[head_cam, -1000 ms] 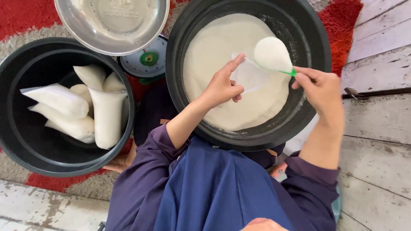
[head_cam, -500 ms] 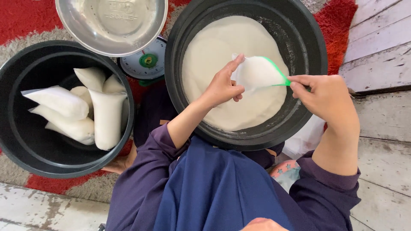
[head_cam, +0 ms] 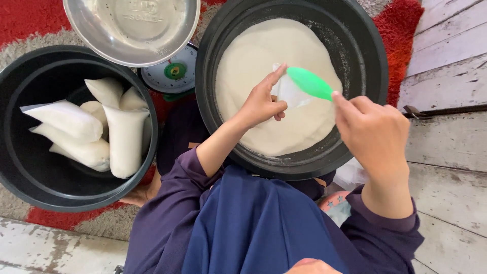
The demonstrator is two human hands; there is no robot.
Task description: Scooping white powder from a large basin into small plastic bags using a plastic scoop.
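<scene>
**Scoop turned over a small bag above a tub of white powder**

While the left hand (head_cam: 261,104) pinches the mouth of a small clear plastic bag (head_cam: 289,91) between thumb and curled fingers, index finger stretched out along its edge, the right hand (head_cam: 373,127) is closed around the handle of a green scoop (head_cam: 309,82). That scoop is turned over, its green back facing up, and its bowl lies right at the bag's opening. Both bag and scoop hang over the big black tub (head_cam: 365,50), well inside its rim.

This tub holds a broad, smooth bed of white powder (head_cam: 264,50) that covers nearly the whole bottom; a dusting of the same powder clings to the inner wall on the far right side.

To the left, a second black tub (head_cam: 12,152) holds filled bags (head_cam: 124,139) of white powder (five or six, though some are half hidden under others), lying loosely piled against one another.

Between the two tubs, farther from the person, a round steel bowl (head_cam: 134,25) sits on a dial scale (head_cam: 172,73); the bowl shows only a faint film inside.

Both tubs rest on a red and grey rug (head_cam: 30,20), laid over a worn, whitewashed plank floor (head_cam: 451,167). A dark blue and purple garment (head_cam: 253,223) fills the near edge of the view.
</scene>
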